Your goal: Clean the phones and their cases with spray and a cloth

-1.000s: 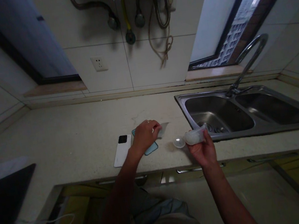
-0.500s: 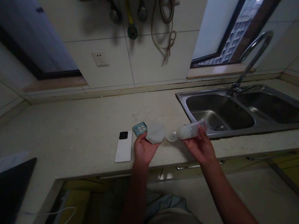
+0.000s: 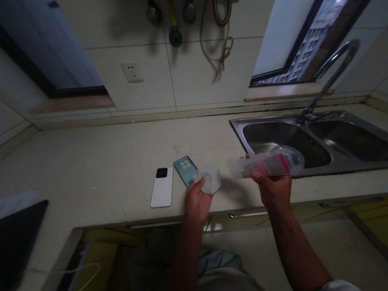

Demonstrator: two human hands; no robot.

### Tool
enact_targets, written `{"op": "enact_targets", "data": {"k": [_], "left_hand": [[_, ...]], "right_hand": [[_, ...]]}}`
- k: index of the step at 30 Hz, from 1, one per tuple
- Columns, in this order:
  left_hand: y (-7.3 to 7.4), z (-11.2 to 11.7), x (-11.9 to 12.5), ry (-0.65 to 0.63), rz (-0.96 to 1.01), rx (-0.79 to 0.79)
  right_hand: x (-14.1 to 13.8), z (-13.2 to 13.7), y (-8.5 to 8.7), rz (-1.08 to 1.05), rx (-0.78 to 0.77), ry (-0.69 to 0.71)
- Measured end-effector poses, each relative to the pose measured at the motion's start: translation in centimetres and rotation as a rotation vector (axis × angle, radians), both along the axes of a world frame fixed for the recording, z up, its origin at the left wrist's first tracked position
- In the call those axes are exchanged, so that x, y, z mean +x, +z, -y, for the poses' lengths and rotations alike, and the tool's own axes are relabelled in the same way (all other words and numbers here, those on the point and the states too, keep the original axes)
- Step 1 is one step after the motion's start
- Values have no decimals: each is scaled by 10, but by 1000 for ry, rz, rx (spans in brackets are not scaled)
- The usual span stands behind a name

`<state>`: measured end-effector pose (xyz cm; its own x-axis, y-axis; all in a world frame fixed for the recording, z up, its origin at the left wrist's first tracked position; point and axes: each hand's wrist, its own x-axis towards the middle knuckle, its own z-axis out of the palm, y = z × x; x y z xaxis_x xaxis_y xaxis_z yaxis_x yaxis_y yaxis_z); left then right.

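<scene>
My left hand point(image 3: 199, 199) pinches a crumpled white tissue-like sheet point(image 3: 211, 180) just above the counter. Whether it is paper or cloth I cannot tell. Behind it lies a teal phone case point(image 3: 185, 170), its lower corner hidden by the sheet. A white phone point(image 3: 162, 188) with a dark camera block rests face down to the left of the case. In my right hand point(image 3: 273, 186) is a clear plastic bottle point(image 3: 268, 164) with pink and grey print, tipped onto its side. Its rounded clear end reaches over the sink's near edge.
A double steel sink point(image 3: 237, 127) with a curved faucet point(image 3: 335, 66) is set into the counter at right. At far left lies a black flat object point(image 3: 13, 250), with a white cable point(image 3: 70, 271) nearby. Hoses and a wall socket point(image 3: 132, 72) are on the tiled wall.
My right hand has moved right and turned the bottle so its printed side shows. The round clear piece at its left end is no longer visible. My left hand shifted right, and the sheet is more crumpled.
</scene>
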<state>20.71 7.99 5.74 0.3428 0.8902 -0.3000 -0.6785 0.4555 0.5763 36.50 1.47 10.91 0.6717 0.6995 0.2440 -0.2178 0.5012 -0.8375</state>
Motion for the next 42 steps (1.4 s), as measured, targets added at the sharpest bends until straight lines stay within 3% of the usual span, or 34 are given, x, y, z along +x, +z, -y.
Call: {"op": "enact_targets", "data": {"k": [3,6,12,19,22,28,32,39,42], "left_hand": [[6,8,4,-41,17,44],[12,14,6,-62,58,72],[7,15,3,-30,127,39],[2,14,-1,-65,190,32],[2,16,-2,-92,199,54],[-4,19,-3,-101,179,43],[-5,17,-4,-105,204,43],[-6,10,-7,-211,302,-112],[-13,9,-4,-164,273,-181]], "right_hand": [[-5,-1,7,162,-78,171],[-10,-7,3,315,-185,288],[-15,-18,-17,292,-195,243],[-14,-18,-7,385,-177,292],[-16,-18,-9,396,-139,304],[-14,-17,-17,476,-149,183],[-11,-14,-17,418,-181,256],[-13,-15,-17,352,-217,355],[-15,-18,-19,270,-216,317]]}}
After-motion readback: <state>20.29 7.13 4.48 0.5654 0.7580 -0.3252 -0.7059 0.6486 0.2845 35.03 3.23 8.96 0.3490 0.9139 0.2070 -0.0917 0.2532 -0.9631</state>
